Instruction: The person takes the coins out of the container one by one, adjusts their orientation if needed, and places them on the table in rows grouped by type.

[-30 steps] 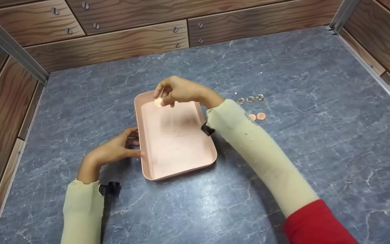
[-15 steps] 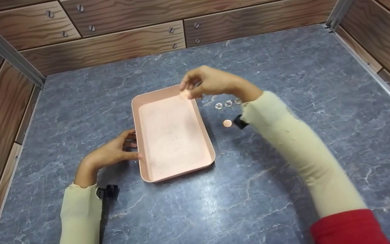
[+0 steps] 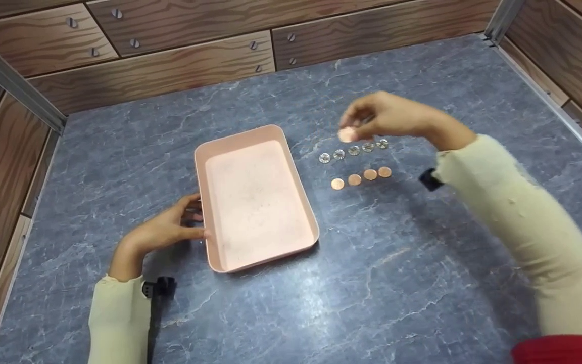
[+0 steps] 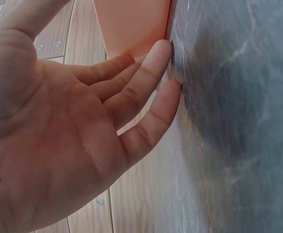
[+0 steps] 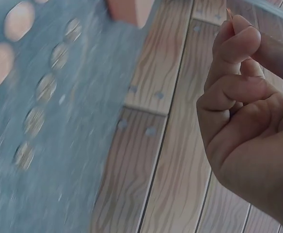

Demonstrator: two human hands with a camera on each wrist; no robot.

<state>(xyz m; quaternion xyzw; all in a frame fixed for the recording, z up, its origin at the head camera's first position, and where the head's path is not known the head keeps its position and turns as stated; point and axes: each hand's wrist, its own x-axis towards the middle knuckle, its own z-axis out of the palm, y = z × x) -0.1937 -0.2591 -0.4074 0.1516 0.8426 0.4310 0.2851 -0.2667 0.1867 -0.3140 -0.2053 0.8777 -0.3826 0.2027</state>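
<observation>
A copper-coloured coin (image 3: 346, 134) is pinched between the thumb and fingers of my right hand (image 3: 389, 115), raised behind the coin rows. In the right wrist view only its thin edge shows at the fingertips. A row of several silver coins (image 3: 353, 150) lies on the table below that hand, and nearer to me runs a row of several copper-coloured coins (image 3: 370, 174). My left hand (image 3: 162, 225) rests at the left side of a shallow pink tray (image 3: 201, 187), thumb at its rim. In the left wrist view the loosely extended fingers (image 4: 144, 77) reach the tray wall and tabletop.
The blue-grey marbled tabletop (image 3: 271, 313) is bounded by wood-patterned panels (image 3: 170, 63) at the back and both sides. Metal corner posts (image 3: 15, 76) stand where the panels meet. Inside the tray, its bare pale bottom shows.
My right hand has moved right, from over the tray to above the coin rows, carrying the copper-coloured coin. Both rows are now uncovered. The left hand stays at the tray.
</observation>
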